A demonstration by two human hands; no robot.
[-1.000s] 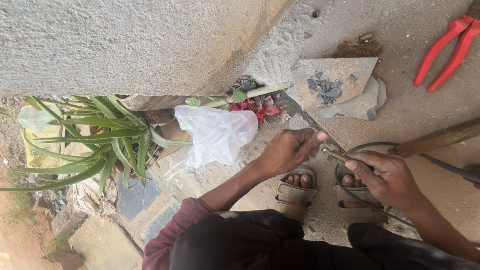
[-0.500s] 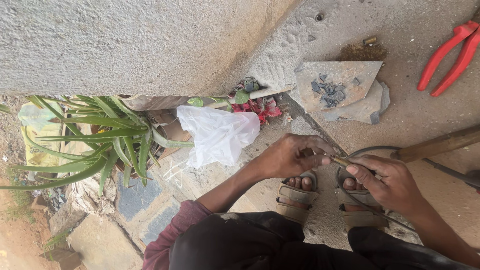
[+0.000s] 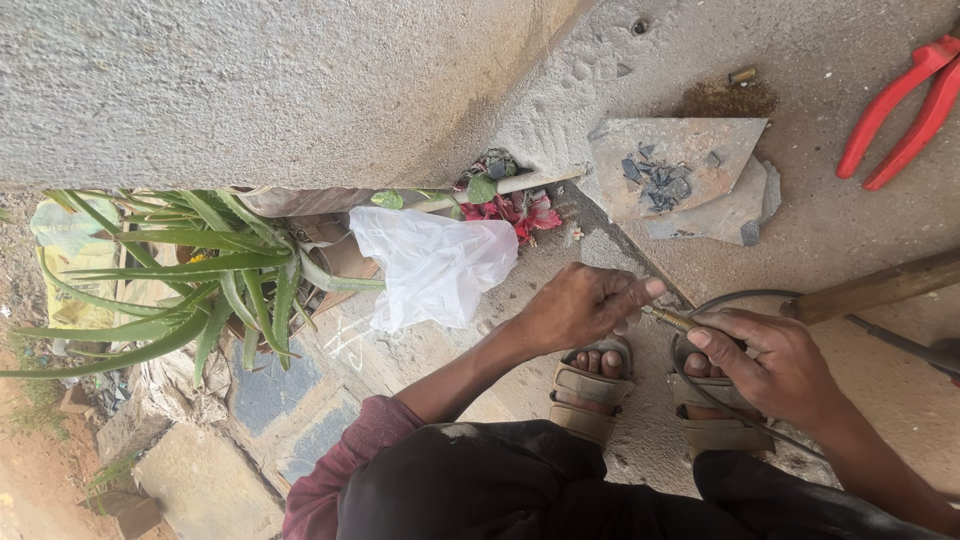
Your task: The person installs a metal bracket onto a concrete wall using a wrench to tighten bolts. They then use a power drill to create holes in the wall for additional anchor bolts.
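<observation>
Outdoors on a rough concrete floor (image 3: 820,230) beside a wall, the left hand (image 3: 580,305) and right hand (image 3: 775,360) both pinched a small brass fitting (image 3: 672,319) (joined to a dark cable) above sandalled feet; red pliers (image 3: 905,110) lay well apart.

Bare concrete floor (image 3: 850,230) lies open between the grey slab pieces (image 3: 680,175) and the wooden handle (image 3: 870,290). The rough wall (image 3: 250,90), white plastic bag (image 3: 435,262) and spiky plant (image 3: 190,270) crowd the other side.
</observation>
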